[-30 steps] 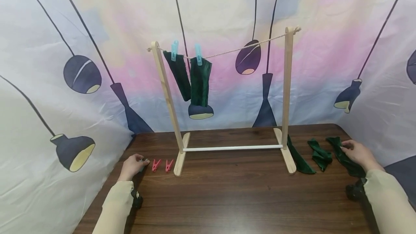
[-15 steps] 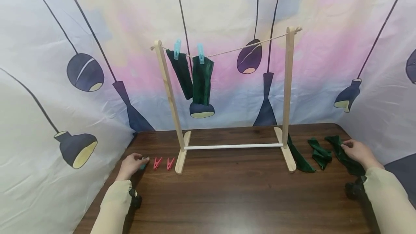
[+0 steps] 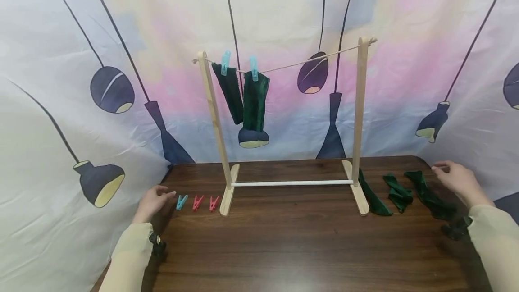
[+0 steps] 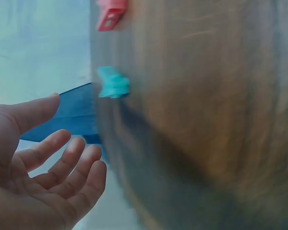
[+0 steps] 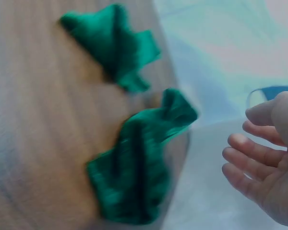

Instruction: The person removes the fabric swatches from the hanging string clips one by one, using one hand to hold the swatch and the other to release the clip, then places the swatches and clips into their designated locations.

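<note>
My left hand (image 3: pixel 153 201) hovers just left of a blue clothespin (image 3: pixel 181 202) on the table, its fingers loosely bent and holding nothing. In the left wrist view a gap shows between the fingers and that clothespin (image 4: pixel 114 83). Two red clothespins, one nearer (image 3: pixel 198 203) and one further right (image 3: pixel 214 203), stand in the same row. My right hand (image 3: pixel 458 183) is apart from the rightmost green cloth (image 3: pixel 434 197), relaxed and with nothing in it. Left of that cloth lie a crumpled green cloth (image 3: pixel 399 193) and a long green strip (image 3: pixel 375 197).
A wooden rack (image 3: pixel 358 111) with a rope line (image 3: pixel 308 61) stands at the table's back. Two green cloths, one left (image 3: pixel 230 98) and one right (image 3: pixel 255 102), hang from it by light blue clothespins (image 3: pixel 254 68). A white rod (image 3: pixel 292 183) joins its feet.
My left hand has let go of the blue clothespin and drawn back left. My right hand has released the rightmost green cloth and moved right, away from it.
</note>
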`<act>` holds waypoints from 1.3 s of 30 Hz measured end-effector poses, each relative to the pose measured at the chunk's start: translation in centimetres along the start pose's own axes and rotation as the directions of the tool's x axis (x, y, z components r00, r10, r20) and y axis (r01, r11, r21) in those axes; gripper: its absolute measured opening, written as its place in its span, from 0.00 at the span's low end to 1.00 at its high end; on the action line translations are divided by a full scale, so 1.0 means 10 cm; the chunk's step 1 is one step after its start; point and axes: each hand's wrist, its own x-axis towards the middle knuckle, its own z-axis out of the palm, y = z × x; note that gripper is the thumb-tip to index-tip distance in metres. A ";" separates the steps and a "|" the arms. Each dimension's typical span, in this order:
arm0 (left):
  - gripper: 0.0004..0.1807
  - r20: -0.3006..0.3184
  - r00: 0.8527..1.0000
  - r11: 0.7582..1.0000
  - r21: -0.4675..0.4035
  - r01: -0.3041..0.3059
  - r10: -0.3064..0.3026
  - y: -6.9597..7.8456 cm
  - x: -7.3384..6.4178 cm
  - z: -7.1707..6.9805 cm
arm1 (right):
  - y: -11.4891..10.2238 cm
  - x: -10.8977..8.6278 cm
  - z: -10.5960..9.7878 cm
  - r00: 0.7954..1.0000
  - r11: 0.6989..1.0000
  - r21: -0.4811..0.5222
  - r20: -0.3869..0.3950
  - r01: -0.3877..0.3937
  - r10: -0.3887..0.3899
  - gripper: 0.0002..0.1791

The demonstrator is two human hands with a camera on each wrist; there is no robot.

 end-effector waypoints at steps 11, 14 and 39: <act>0.35 -0.123 0.988 0.995 -0.021 -0.100 0.097 0.38 0.06 -0.63 | -0.40 0.07 -0.47 0.990 0.998 0.028 -0.131 0.058 -0.054 0.27; 0.35 -0.186 0.974 0.991 -0.002 -0.136 0.133 0.51 0.04 -0.86 | -0.52 0.08 -0.59 0.984 0.999 0.019 -0.170 0.047 -0.043 0.28; 0.35 -0.307 0.881 0.925 -0.002 -0.380 0.361 1.91 -0.15 -1.24 | -1.68 0.07 -1.03 0.960 0.964 0.185 -0.242 0.190 -0.143 0.34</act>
